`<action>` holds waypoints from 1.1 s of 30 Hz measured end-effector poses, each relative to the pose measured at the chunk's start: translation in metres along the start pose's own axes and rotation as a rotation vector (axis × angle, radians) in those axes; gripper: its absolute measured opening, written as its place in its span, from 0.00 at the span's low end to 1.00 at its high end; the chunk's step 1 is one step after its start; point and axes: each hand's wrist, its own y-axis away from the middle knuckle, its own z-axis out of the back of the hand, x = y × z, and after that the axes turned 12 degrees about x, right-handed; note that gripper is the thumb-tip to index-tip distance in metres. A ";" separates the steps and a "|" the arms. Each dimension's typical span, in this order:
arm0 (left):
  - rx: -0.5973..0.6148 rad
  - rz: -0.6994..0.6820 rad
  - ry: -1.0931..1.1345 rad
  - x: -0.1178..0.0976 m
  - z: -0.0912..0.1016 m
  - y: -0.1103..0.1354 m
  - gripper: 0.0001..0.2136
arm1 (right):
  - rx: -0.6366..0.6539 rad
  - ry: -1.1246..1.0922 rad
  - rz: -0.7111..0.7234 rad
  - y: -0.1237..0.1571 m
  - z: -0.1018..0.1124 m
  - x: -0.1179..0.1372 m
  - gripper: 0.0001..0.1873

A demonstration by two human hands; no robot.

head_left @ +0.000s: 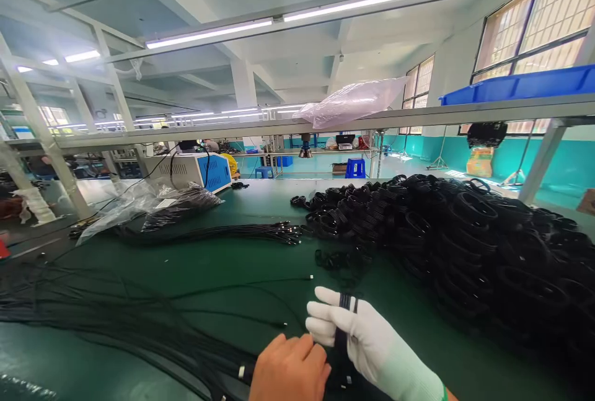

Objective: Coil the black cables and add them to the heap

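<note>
Black cable (341, 342) is wound in several turns around the fingers of my right hand (372, 342), which wears a white glove. Those gloved fingers are bent and close on the coil. My bare left hand (289, 369) is just left of the glove, low in view, with its fingers curled around black cable; the palm side is hidden. A pale connector (242, 372) shows beside the left wrist. Left of my hands, loose black cables (153, 314) spread over the green table (242, 264), some ending in small light tips.
A large heap of coiled black cables (465, 246) covers the table's right side. Farther back lie a straight cable bundle (223, 232) and a clear plastic bag (181, 202). A blue-and-white machine (204, 170) stands behind them. An overhead shelf rail (260, 129) carries a blue tray (520, 88).
</note>
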 end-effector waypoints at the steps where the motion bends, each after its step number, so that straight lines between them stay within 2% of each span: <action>1: -0.065 -0.079 -0.007 0.005 0.007 -0.005 0.12 | 0.040 0.044 -0.042 0.001 0.000 -0.003 0.24; 3: -0.072 -0.240 -0.034 0.017 0.024 -0.017 0.14 | 0.184 0.129 -0.128 0.002 0.000 -0.009 0.15; 5: 0.058 -0.349 -0.021 0.028 0.042 -0.029 0.14 | 0.364 0.130 -0.180 0.001 0.000 -0.012 0.11; 7: 0.191 -0.371 0.059 0.036 0.054 -0.038 0.12 | 0.507 0.040 -0.222 0.000 0.000 -0.015 0.16; 9: 0.305 -0.343 0.171 0.041 0.055 -0.042 0.10 | 0.591 -0.083 -0.263 -0.002 0.002 -0.018 0.22; 12: 0.397 -0.325 0.286 0.044 0.050 -0.044 0.08 | 0.585 -0.117 -0.296 -0.003 0.008 -0.023 0.21; 16: 0.448 -0.338 0.274 0.043 0.056 -0.048 0.03 | 0.509 -0.005 -0.340 -0.001 0.016 -0.029 0.18; 18: 0.574 -0.270 0.364 0.043 0.061 -0.053 0.04 | 0.493 -0.029 -0.401 0.001 0.017 -0.029 0.18; 20: 0.718 -0.077 0.680 0.045 0.061 -0.056 0.04 | 0.494 -0.128 -0.462 0.003 0.015 -0.028 0.18; 22: 0.784 0.162 1.047 0.046 0.053 -0.055 0.05 | 0.507 -0.224 -0.473 0.005 0.013 -0.026 0.18; 23: 0.776 0.256 1.179 0.045 0.048 -0.052 0.06 | 0.511 -0.261 -0.467 0.006 0.012 -0.025 0.17; 25: 0.726 0.352 1.294 0.042 0.036 -0.041 0.08 | 0.506 -0.246 -0.429 0.005 0.015 -0.026 0.15; 30: 0.480 0.358 1.452 0.026 0.013 -0.008 0.08 | 0.500 0.077 -0.318 0.001 0.033 -0.038 0.19; 33: 0.383 0.376 1.481 0.021 0.009 0.005 0.08 | 0.517 0.171 -0.327 0.000 0.037 -0.042 0.16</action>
